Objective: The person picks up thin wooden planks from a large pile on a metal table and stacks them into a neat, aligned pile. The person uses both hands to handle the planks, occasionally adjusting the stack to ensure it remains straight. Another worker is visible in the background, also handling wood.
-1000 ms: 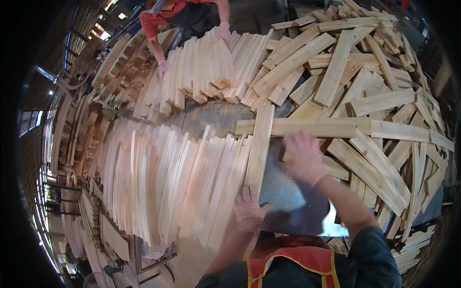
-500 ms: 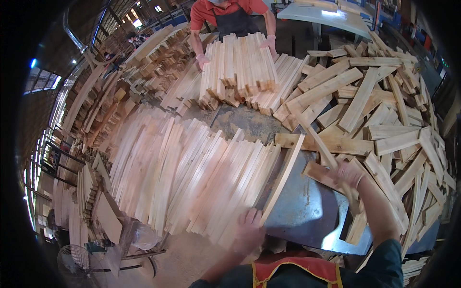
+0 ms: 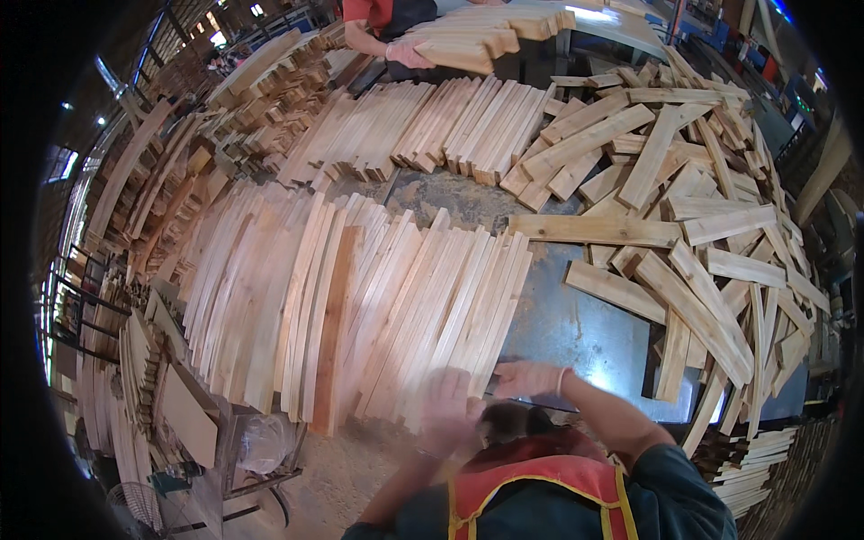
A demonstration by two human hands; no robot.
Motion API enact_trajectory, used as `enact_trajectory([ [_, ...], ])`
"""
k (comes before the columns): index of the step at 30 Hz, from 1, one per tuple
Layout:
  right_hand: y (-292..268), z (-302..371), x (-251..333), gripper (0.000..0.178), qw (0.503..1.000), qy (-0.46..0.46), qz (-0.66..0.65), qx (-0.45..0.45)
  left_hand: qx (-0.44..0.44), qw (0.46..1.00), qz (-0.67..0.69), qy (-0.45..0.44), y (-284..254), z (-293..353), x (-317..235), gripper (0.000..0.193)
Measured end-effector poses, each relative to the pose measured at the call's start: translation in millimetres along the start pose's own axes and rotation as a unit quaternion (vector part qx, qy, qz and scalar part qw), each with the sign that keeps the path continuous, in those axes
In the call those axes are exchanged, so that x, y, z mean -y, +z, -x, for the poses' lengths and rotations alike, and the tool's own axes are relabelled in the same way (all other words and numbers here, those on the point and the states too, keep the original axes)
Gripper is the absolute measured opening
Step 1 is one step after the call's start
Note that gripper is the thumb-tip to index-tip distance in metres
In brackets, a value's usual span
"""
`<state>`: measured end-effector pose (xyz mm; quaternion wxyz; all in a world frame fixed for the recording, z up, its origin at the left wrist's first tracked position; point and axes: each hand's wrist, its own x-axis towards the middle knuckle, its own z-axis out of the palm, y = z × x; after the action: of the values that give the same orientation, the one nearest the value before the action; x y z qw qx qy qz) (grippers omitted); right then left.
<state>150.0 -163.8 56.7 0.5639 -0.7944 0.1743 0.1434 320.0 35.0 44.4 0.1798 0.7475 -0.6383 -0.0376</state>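
A long row of pale wooden slats (image 3: pixel 396 306) lies side by side on the metal table (image 3: pixel 576 333). Over the row's near right end hovers or rests my left hand (image 3: pixel 447 409), smeared by motion, so its grip is unclear. Just right of it, my gloved right hand (image 3: pixel 533 380) has its fingers pressed together at the near end of the outermost wooden slat (image 3: pixel 506 310). One darker, reddish-brown slat (image 3: pixel 336 337) stands out among the pale ones. Where my hands meet the slats, the contact is partly hidden.
A loose pile of boards (image 3: pixel 666 171) covers the table's right side. Another row of slats (image 3: pixel 432 126) lies across the far side. Beyond it a person's gloved hand (image 3: pixel 409 52) holds a bundle of slats (image 3: pixel 486 36). A fan (image 3: pixel 135 507) stands at lower left.
My right hand has come left from the loose boards to the row's near end. A reddish-brown slat now shows in the row. The other person has lifted the bundle away from the far row.
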Motion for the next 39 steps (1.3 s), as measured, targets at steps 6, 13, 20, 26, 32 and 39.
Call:
enact_trajectory([
  [6,-177,-48,-82,0.043,0.973,-0.106,0.039,-0.204,0.020,0.999,-0.025,-0.013,0,-26,-14,0.067],
  [13,-281,-146,-79,0.041,0.896,0.063,0.290,-0.331,0.008,0.986,-0.130,-0.103,10,-62,-6,0.049],
  [20,-216,-42,-18,0.040,0.899,-0.132,-0.318,-0.272,0.056,0.962,-0.230,-0.137,32,-100,33,0.023],
  [26,-56,49,-13,0.070,0.912,-0.080,-0.356,-0.188,-0.173,0.966,0.173,-0.087,-59,-201,-18,0.014],
  [32,-14,62,4,0.081,0.831,-0.024,-0.292,-0.473,-0.013,0.926,0.376,-0.015,-44,-206,-159,0.035],
  [39,53,271,-40,0.070,0.485,-0.002,-0.410,-0.772,0.090,0.924,-0.009,0.371,55,-114,-216,0.086],
])
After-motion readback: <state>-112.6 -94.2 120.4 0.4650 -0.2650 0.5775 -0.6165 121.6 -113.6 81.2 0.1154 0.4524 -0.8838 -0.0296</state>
